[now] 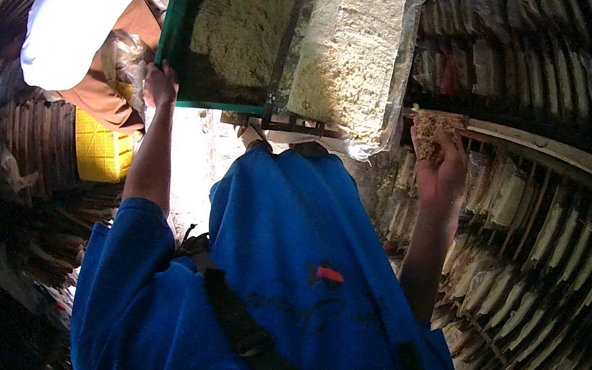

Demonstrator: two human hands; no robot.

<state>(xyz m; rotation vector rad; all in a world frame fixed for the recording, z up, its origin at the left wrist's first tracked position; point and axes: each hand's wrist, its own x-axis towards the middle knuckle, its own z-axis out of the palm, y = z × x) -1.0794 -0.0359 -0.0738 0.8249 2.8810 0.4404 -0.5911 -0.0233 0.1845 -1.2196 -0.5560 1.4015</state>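
Observation:
My left hand point(161, 86) is closed on the left edge of a green tray point(171, 24), near its lower corner. Pale yellow crumbly material point(246, 30) lies inside that tray. Raised at the right, my right hand point(442, 166) grips a small crumb-covered block point(437, 131); whether it is a coated tool or a clump of the crumbs, I cannot tell. Between my hands, right of the tray, a rectangular bed of the same crumbs point(349, 49) lies on a plastic sheet point(409, 27). A dark bar point(286, 47) runs between the tray and the bed.
Racks of closely stacked thin, pale-edged sheets point(568, 238) line the right side, with a light rail point(544, 146) across them. More stacks stand at the left, beside a yellow bundle point(101, 146). A person in a white top point(78, 10) is close at the upper left.

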